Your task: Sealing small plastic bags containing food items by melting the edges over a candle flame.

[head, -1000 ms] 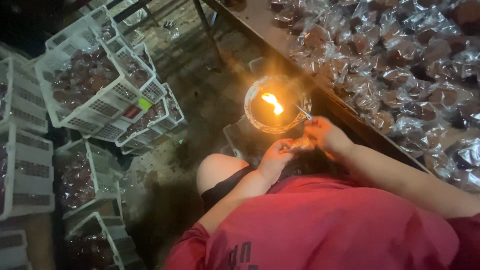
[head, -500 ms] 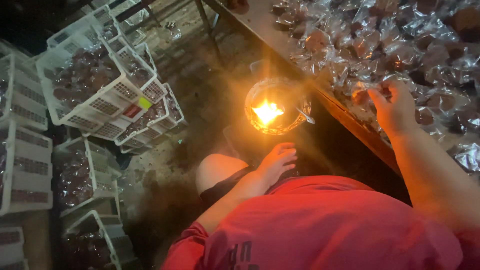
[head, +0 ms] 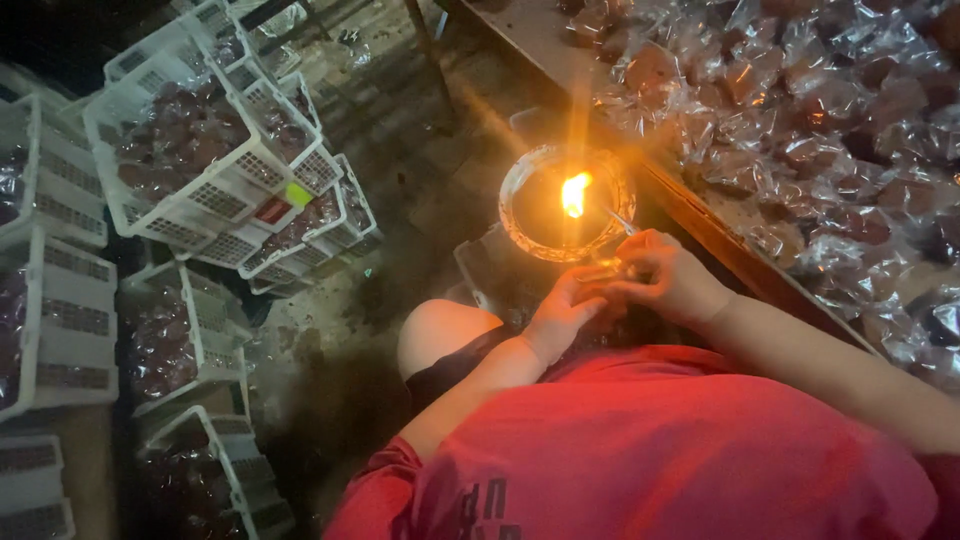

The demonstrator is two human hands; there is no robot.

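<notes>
Both hands are together just this side of the flame. The right hand [head: 665,280] has come back from the bench, where half a second ago it was stretched out over the heap of wrapped pieces, and now meets the left hand [head: 560,315] in front of the person's chest. Their fingertips pinch one small clear-plastic-wrapped packet [head: 610,268], of which only a glinting edge shows between the fingers; I cannot tell exactly how each hand grips it. So a fresh piece seems to have been fetched from the pile and brought to the fire, much as the hands were placed a second ago.

Just beyond the fingertips stands the round shallow metal dish [head: 520,200] with a small yellow flame [head: 574,194] burning in its middle. A thin bright sliver, perhaps a wire or a fold of wrapping, slants from the hands toward the flame. The packet is near the flame but not in it.

To the right runs the long wooden bench [head: 700,225], heaped with dark brown pieces in crinkled clear plastic bags [head: 800,130]. The person's red shirt [head: 650,450] fills the lower picture, one bare knee [head: 440,335] beside it. Off to the left, on the dark floor, white plastic lattice crates [head: 200,150] stand stacked and tilted, filled with more of the wrapped brown pieces.
</notes>
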